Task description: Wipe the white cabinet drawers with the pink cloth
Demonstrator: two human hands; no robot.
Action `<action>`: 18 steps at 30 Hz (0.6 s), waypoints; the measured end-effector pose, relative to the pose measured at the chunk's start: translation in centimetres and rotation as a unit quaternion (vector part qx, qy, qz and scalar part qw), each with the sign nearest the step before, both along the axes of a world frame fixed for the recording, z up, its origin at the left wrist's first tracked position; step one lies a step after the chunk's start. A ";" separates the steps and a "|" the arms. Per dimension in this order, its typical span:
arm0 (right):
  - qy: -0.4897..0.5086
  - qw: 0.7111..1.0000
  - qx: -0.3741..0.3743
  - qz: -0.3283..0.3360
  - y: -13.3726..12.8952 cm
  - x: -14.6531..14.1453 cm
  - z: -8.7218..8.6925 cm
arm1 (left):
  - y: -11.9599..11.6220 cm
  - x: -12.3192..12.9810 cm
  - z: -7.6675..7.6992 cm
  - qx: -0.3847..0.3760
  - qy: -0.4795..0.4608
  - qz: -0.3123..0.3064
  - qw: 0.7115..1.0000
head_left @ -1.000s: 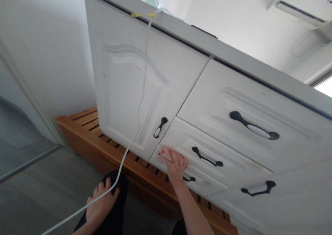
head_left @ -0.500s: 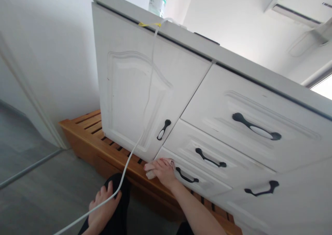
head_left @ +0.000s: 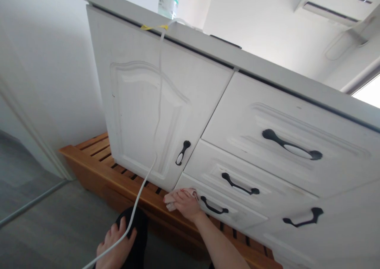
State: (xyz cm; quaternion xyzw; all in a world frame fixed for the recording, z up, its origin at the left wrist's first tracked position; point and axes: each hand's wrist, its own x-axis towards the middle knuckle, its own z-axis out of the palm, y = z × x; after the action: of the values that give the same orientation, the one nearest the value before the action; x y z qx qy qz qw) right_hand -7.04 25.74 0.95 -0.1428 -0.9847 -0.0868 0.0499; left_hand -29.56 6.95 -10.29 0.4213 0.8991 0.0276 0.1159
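Observation:
My right hand [head_left: 187,205] presses a pale pink cloth [head_left: 170,200] against the left end of the lowest white drawer [head_left: 192,185], left of its black handle [head_left: 214,205]. The cloth bunches out past the fingers, above the wooden slatted base. My left hand [head_left: 116,243] lies over my dark-clothed knee [head_left: 137,229], fingers spread and holding nothing. A white cable [head_left: 139,194] drops from the cabinet top, in front of the cabinet door [head_left: 139,114], and passes across the left hand.
The wooden slatted base [head_left: 95,170] juts out in front of the cabinet. On the countertop [head_left: 202,43] stand a clear plastic bottle [head_left: 168,2] and a flat dark object [head_left: 225,41]; a yellow tie [head_left: 154,27] is on the cable. More black handles [head_left: 240,184] stick out from the drawers.
The view has shifted slightly, so the cabinet's left side and the bottle sit further left. My right hand stays with the cloth at the lowest drawer; my left hand remains on the knee.

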 end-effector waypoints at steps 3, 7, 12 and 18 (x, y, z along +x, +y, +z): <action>0.008 1.000 -0.004 0.018 -0.2 -0.3 0.0 | 0.2 0.0 0.5 -0.010 0.012 0.002 1.000; 0.098 0.993 0.020 -0.070 0.5 -1.7 1.1 | 0.9 0.8 1.6 -0.022 0.026 0.001 0.999; 0.137 0.981 0.068 -0.121 1.4 -3.8 0.7 | 1.2 1.1 1.8 -0.031 0.043 -0.009 0.999; 0.071 0.995 0.069 -0.004 0.4 -2.5 -1.8 | 1.1 0.5 0.4 -0.030 0.042 -0.004 0.999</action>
State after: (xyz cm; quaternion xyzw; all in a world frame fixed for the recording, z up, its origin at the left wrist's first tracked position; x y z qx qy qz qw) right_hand -9.58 26.18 -0.88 -0.1491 -0.9697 -0.1444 0.1289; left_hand -29.03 8.05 -9.89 0.4220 0.9019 -0.0180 0.0904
